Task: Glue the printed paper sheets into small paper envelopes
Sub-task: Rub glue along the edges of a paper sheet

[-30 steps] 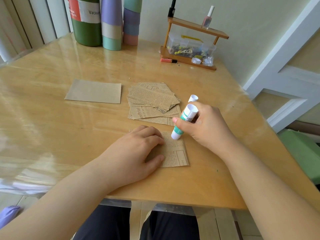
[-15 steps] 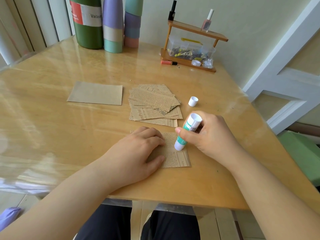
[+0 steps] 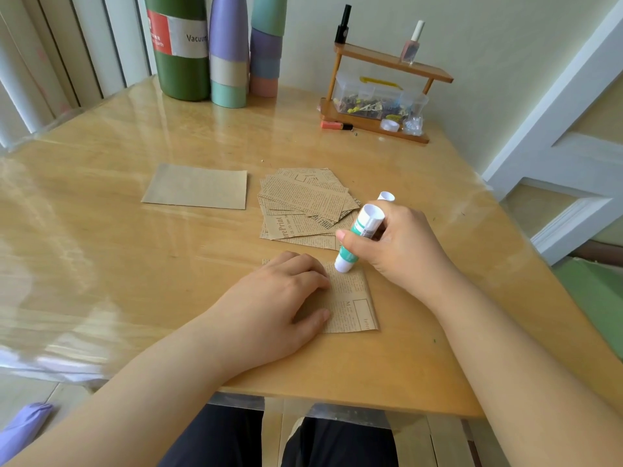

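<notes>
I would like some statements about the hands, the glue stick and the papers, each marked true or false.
1. The right hand grips the glue stick. True.
2. The glue stick tip touches the plain brown sheet. False: it touches the printed sheet under the left hand.
3. The left hand rests on the printed sheet. True.
4. The cap is on the glue stick. False: it stands on the table, beyond the right hand.
5. The pile of printed sheets lies to the left of the plain brown sheet. False: it lies to its right.
</notes>
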Available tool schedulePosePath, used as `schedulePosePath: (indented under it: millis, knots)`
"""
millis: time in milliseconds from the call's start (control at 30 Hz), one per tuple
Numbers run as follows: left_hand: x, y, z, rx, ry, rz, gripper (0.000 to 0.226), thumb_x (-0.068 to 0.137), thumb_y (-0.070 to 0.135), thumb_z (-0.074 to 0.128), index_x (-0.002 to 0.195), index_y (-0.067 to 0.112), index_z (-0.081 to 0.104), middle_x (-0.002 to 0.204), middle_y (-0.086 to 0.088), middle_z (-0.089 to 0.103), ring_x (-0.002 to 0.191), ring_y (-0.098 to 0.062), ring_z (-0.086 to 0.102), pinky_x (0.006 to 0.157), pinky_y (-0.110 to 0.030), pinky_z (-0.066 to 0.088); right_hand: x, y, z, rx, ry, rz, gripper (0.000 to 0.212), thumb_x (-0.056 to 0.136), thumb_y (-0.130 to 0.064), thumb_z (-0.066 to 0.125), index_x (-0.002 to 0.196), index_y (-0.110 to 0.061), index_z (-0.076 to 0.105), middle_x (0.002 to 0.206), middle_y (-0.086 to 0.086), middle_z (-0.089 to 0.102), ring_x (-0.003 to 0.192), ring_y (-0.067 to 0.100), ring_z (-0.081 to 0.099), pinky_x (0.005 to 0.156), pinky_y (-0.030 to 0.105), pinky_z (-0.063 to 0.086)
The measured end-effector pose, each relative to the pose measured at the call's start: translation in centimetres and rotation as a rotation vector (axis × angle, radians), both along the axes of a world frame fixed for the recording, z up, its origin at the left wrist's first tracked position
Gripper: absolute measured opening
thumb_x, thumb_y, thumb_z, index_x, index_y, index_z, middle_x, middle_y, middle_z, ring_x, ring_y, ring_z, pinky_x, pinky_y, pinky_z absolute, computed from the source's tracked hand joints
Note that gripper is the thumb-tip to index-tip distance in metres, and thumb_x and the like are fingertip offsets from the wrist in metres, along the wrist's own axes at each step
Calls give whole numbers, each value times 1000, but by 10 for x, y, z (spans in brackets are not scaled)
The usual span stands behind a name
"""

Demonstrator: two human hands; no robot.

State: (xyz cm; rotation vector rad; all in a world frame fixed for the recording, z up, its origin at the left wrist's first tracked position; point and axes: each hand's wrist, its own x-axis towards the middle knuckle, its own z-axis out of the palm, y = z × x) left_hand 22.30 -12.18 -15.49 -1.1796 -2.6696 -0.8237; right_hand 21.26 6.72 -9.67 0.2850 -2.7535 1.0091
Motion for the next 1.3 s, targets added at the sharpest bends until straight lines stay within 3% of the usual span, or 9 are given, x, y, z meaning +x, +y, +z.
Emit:
schedulePosePath:
  millis: [167,267,333,500,767,900,1033,1200,1300]
  knots:
    - [0,0,0,4,3,-2,51,83,50,36,112,18,64,113,9,56,107,-9,48,90,-29,46,12,-1,2,-31,3,-6,33,83,-18,69,60,-12,47,45,-21,58,48,1,39,47,10,31]
    - [0,1,0,5,10,-4,49,83,48,38,111,17,65,112,8,57,106,-11,50,90,-29,45,19,2,-2,-45,5,-17,29,80,-23,71,64,-8,53,55,-3,66,45,4,36,45,12,29]
    - [0,1,-1,5,13,0,49,83,48,38,111,17,65,112,8,58,106,-12,50,90,-31,47,23,4,-4,-48,6,-30,29,78,-25,73,67,-5,56,54,3,62,45,5,35,45,14,29]
    - [1,1,-1,3,5,1,51,84,50,36,111,17,64,113,8,57,107,-12,50,89,-33,49,29,5,-5,-36,9,-16,28,77,-25,74,67,-5,57,51,3,56,45,5,35,45,13,27]
    - [0,1,-1,-16,21,7,44,84,48,40,104,16,61,110,7,55,103,-12,50,88,-24,38,14,-3,-2,-54,18,-21,32,82,-19,71,61,-11,48,43,-23,55,46,1,40,46,9,30]
    - [1,1,-3,-8,33,23,43,84,49,41,102,16,62,106,6,53,99,-11,49,86,-22,37,3,-9,0,-20,-8,8,33,85,-21,66,60,-13,47,53,-19,65,57,-2,46,57,10,30]
    - [1,1,-2,-11,37,26,42,84,49,42,102,16,62,104,5,54,99,-12,50,86,-22,38,-3,-10,-2,0,4,13,35,86,-24,65,57,-20,45,54,-21,66,64,-4,46,67,22,27]
    - [1,1,-2,-21,50,42,43,83,50,42,101,18,63,103,6,52,97,-12,49,85,-26,42,-1,-10,-1,-6,-3,27,28,86,-23,64,65,-9,53,58,-17,68,63,-3,49,68,19,29]
    - [1,1,-2,-24,67,46,42,82,49,43,100,17,63,101,5,52,94,-14,50,84,-23,38,4,-9,-2,-22,-6,14,29,84,-25,67,66,-7,54,58,-11,69,54,1,46,56,9,29]
